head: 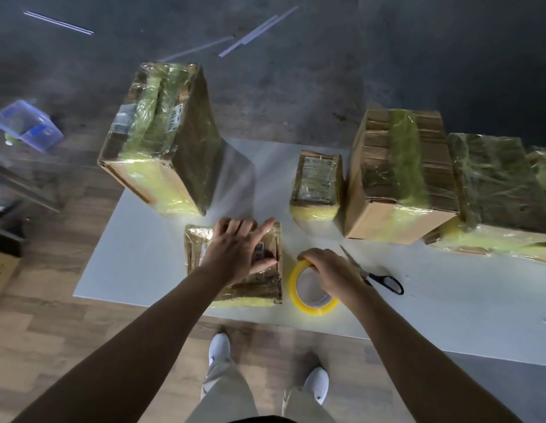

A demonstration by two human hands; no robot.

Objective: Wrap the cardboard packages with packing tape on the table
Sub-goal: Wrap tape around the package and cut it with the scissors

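Black-handled scissors point(378, 276) lie flat, blades pointing away. A translucent blue plastic tub point(27, 125) sits on the floor point(52, 331), far left.

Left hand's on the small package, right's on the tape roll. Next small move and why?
Probably lift the tape roll over to the small package. The right hand already grips its rim, the left hand presses the package down, and no tape strand visibly joins roll and package yet.
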